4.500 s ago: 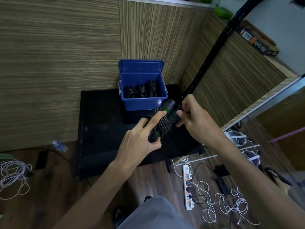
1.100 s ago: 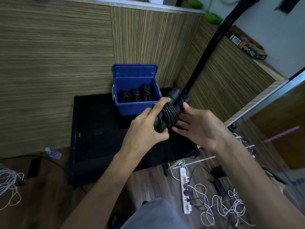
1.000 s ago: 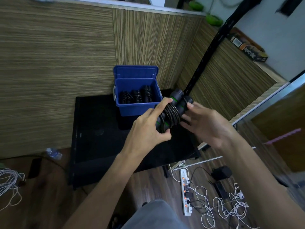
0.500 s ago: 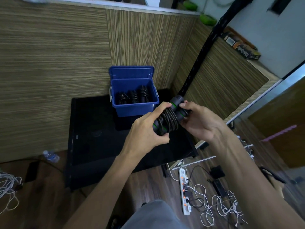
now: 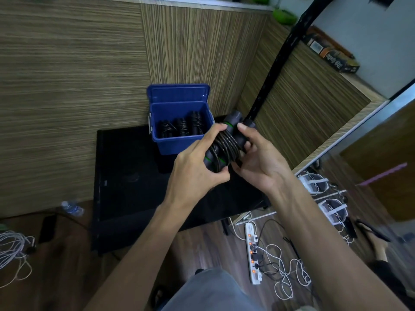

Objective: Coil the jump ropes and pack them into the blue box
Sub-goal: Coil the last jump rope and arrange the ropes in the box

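Observation:
A black jump rope (image 5: 225, 146) with green-ringed handles is wound round its own two handles and held in the air above the black table (image 5: 134, 176). My left hand (image 5: 195, 169) grips the lower end of the bundle, thumb underneath. My right hand (image 5: 258, 160) holds the bundle's right side, its index fingertip near the upper handle ends. Just beyond, the blue box (image 5: 179, 126) stands open, lid leaning back against the wall. Three coiled black ropes (image 5: 179, 127) lie side by side inside it.
Striped wood panels close off the back and right. A black pole (image 5: 276, 63) slants up beside the box. On the floor lie a white power strip (image 5: 252, 252) with tangled cables, a water bottle (image 5: 71, 207), a phone (image 5: 47, 225) and a white cord pile (image 5: 13, 245).
Over the last seconds the loose rope has been wound tightly round the handles. In the last half second my right hand shifted its fingers along the bundle's right side; the bundle stayed in place.

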